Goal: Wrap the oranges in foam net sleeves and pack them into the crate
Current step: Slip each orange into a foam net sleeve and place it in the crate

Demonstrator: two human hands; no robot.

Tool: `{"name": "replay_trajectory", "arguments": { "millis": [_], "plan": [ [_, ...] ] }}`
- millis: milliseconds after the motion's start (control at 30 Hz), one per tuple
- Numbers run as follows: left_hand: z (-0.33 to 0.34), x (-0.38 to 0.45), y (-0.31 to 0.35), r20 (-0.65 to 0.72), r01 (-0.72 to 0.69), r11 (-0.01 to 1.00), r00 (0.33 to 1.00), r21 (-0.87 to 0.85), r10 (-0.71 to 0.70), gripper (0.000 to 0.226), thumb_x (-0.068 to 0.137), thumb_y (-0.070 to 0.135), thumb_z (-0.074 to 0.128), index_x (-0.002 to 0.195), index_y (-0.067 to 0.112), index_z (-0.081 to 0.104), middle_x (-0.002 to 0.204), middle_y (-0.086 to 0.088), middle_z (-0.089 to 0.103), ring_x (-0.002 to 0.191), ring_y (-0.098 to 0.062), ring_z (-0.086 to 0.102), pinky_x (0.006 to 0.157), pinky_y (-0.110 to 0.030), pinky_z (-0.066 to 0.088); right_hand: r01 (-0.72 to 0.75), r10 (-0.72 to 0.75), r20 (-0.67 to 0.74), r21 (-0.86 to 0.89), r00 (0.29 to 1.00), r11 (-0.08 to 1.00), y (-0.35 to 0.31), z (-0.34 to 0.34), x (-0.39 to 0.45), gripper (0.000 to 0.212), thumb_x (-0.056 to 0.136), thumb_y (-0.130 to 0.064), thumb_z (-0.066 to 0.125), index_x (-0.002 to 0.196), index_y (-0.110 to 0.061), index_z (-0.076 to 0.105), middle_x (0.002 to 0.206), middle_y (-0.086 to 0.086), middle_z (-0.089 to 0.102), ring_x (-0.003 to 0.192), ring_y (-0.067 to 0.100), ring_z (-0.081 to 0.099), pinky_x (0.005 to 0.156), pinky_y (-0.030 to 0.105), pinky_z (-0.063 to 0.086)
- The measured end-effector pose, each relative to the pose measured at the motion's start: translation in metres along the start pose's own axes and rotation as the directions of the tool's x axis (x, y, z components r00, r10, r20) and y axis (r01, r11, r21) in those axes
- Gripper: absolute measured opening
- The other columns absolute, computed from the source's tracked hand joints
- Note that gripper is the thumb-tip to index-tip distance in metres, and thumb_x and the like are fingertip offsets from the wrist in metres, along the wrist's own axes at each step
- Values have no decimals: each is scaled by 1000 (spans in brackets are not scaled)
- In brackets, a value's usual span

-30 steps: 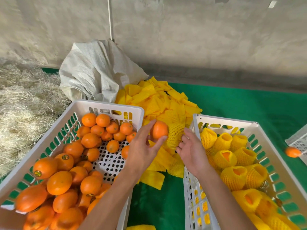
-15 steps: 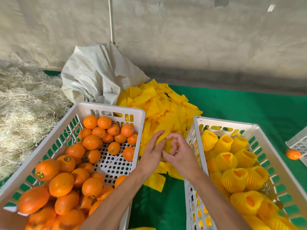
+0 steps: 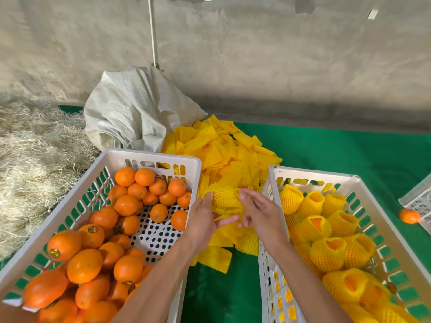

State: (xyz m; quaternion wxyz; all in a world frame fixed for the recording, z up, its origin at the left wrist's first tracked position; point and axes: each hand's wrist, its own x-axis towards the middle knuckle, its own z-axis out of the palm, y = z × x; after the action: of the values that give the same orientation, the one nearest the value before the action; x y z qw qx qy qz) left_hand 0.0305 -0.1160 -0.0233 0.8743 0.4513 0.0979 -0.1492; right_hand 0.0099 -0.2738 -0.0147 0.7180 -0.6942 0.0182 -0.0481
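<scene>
A heap of pale straw lies at far left against a concrete wall, beside a crumpled white woven sack. In front of it, a white slotted plastic crate holds loose, unwrapped oranges, several bearing small stickers. Between the two crates, over a green mat, a person's left hand and right hand meet on a yellow foam net sleeve stretched round and bulging; the fruit inside cannot be seen. The left hand's fingers curl along the sleeve's left side with the thumb reaching under it, while the right hand's thumb presses the sleeve's right side and its fingers curl below. Behind and beneath the hands spreads a pile of flat yellow foam net sleeves, some trailing down to the mat. At right, a second white crate is partly packed with sleeved oranges, their open ends up and orange peel showing through. Farther right, a single bare orange sits on the mat, touching the corner of another white crate at the frame's edge.
</scene>
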Motion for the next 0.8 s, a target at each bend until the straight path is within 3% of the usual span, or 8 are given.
{"name": "replay_trajectory", "arguments": {
  "millis": [100, 267, 367, 433, 500, 667, 733, 800],
  "plan": [
    [-2, 1, 2, 17, 0, 998, 1000, -65, 1, 38, 112, 24, 40, 133, -2, 58, 126, -20, 71, 110, -34, 73, 72, -37, 64, -44, 40, 71, 53, 997, 998, -1, -3, 0, 26, 95, -18, 70, 121, -21, 71, 67, 8, 56, 54, 18, 52, 57, 36, 57],
    [-4, 2, 5, 56, 10, 992, 998, -130, -3, 37, 112, 23, 41, 130, -3, 58, 123, -21, 72, 111, -35, 72, 73, -39, 64, 37, -38, -2, -143, 999, 989, 2, -1, 0, 17, 92, -19, 76, 108, -20, 70, 62, 6, 38, 59, 19, 45, 52, 36, 54],
    [-5, 3, 6, 82, 22, 990, 997, -139, -11, 36, 111, 26, 43, 133, 2, 59, 127, -19, 71, 115, -33, 71, 75, -41, 64, 66, -72, -43, -115, 996, 991, 2, -2, -1, 15, 92, -24, 74, 107, -19, 73, 73, 17, 56, 70, 20, 58, 60, 34, 58],
    [-5, 3, 7, 99, 38, 989, 995, -142, -24, 37, 111, 27, 43, 135, 4, 59, 130, -18, 69, 118, -32, 69, 76, -42, 63, -11, 9, -56, -26, 998, 1000, 1, -4, 2, 19, 93, -27, 72, 109, -17, 74, 98, 13, 72, 93, 26, 70, 77, 42, 62],
    [-6, 3, 8, 109, 59, 991, 993, -121, -46, 38, 109, 30, 46, 137, 7, 58, 132, -16, 69, 117, -32, 69, 70, -38, 64, -133, 136, -23, 123, 990, 983, 2, -5, 5, 26, 95, -29, 69, 115, -13, 73, 114, 9, 74, 109, 28, 70, 92, 48, 59],
    [-4, 0, 10, 180, 215, 975, 963, -59, -201, 43, 102, 44, 54, 137, 19, 60, 132, -10, 70, 106, -23, 74, 60, -26, 63, -343, 349, 72, 453, 934, 823, 5, -10, 12, 36, 97, -28, 65, 128, -10, 64, 125, 9, 72, 119, 28, 67, 104, 46, 52],
    [-3, -1, 9, 177, 268, 960, 952, -83, -250, 44, 101, 46, 56, 136, 19, 61, 130, -10, 71, 99, -20, 76, 59, -26, 63, -376, 374, 107, 490, 921, 787, 7, -10, 14, 36, 98, -28, 65, 129, -10, 63, 126, 10, 72, 118, 28, 68, 103, 47, 53],
    [-2, 0, 7, 161, 286, 954, 950, -95, -269, 44, 102, 45, 54, 137, 19, 61, 129, -10, 72, 96, -20, 76, 61, -26, 63, -329, 335, 31, 290, 942, 899, 9, -7, 14, 29, 101, -32, 61, 123, -14, 67, 121, 10, 73, 113, 28, 70, 95, 47, 58]
  ]
}}
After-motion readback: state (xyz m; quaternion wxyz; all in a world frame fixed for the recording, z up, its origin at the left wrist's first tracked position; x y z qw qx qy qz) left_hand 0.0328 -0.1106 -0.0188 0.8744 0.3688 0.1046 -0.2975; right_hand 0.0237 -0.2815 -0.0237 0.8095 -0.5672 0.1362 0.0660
